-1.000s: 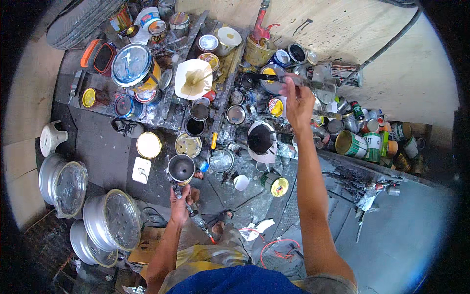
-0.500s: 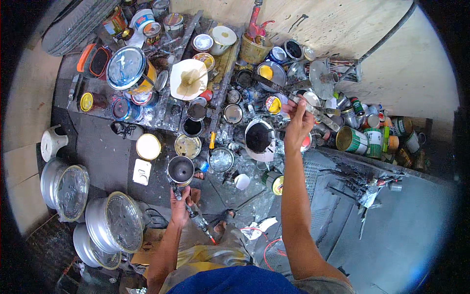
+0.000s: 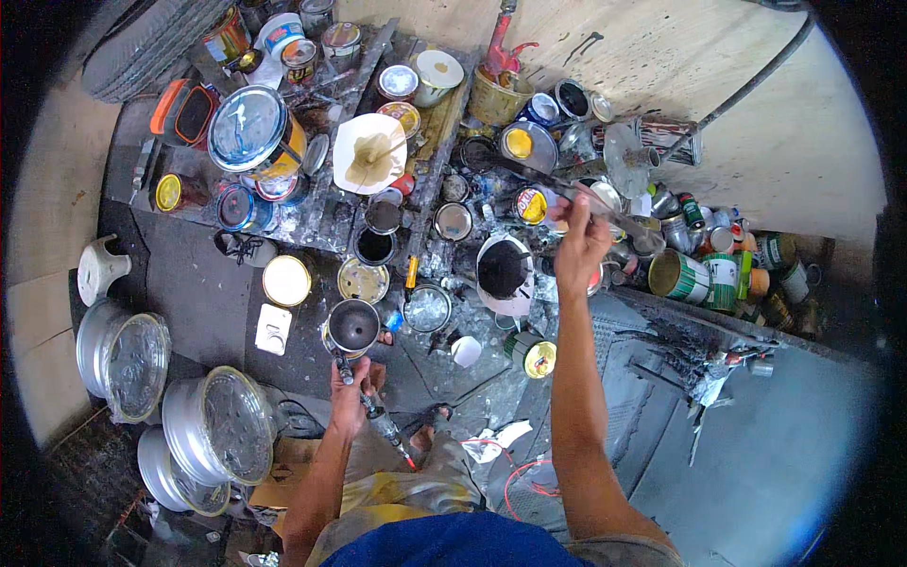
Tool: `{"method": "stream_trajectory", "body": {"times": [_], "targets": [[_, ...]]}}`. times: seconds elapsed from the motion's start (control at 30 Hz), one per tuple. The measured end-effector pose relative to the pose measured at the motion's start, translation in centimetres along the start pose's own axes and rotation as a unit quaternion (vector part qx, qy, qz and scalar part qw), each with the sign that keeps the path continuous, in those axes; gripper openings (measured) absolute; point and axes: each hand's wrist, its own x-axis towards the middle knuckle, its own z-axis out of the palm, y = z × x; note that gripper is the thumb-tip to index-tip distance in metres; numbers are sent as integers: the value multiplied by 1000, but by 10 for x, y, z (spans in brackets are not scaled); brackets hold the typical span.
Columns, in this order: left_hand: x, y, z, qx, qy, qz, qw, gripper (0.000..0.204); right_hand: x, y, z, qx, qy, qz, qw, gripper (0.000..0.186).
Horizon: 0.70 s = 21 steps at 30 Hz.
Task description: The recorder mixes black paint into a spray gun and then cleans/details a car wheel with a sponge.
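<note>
My left hand (image 3: 351, 402) grips a spray gun (image 3: 385, 425) with a metal cup (image 3: 354, 323) on top, dark inside. My right hand (image 3: 578, 241) holds a long, flat, dark stick (image 3: 539, 178), blurred and slanting across the cans. Its upper end is over a small dark can (image 3: 477, 149), beside a lid with yellow paint (image 3: 529, 144); whether it touches the can I cannot tell. Below that hand, a white container of black paint (image 3: 503, 271) stands among cans. A white tray with olive liquid (image 3: 368, 153) sits up and to the left.
Paint cans (image 3: 246, 129) crowd the boards and a heap of cans (image 3: 721, 283) lies at right. Silver wheel rims (image 3: 217, 425) and a white stool (image 3: 99, 271) are at left, a tyre (image 3: 142, 52) top left. A red hose (image 3: 510, 482) runs by my feet; plywood walls (image 3: 765, 142) enclose the area.
Over the last second my right hand has moved down and slightly right, tilting the stick more steeply. My left hand with the spray gun has stayed nearly in place.
</note>
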Motion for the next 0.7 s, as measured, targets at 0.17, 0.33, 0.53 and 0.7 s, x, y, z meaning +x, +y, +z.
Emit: {"method": "stream_trajectory", "body": {"times": [0.17, 0.33, 0.53, 0.7], "targets": [[1, 2, -5, -1, 7, -1, 1000, 26, 29, -23, 48, -138, -91, -63, 984, 29], [-3, 5, 0, -11, -5, 0, 1000, 26, 89, 6, 80, -379, -259, -219, 861, 32], [2, -2, -27, -5, -3, 13, 1000, 26, 109, 33, 148, -376, -356, -206, 830, 35], [5, 0, -33, -16, -16, 33, 999, 29, 117, 43, 160, -356, -325, -202, 853, 41]]}}
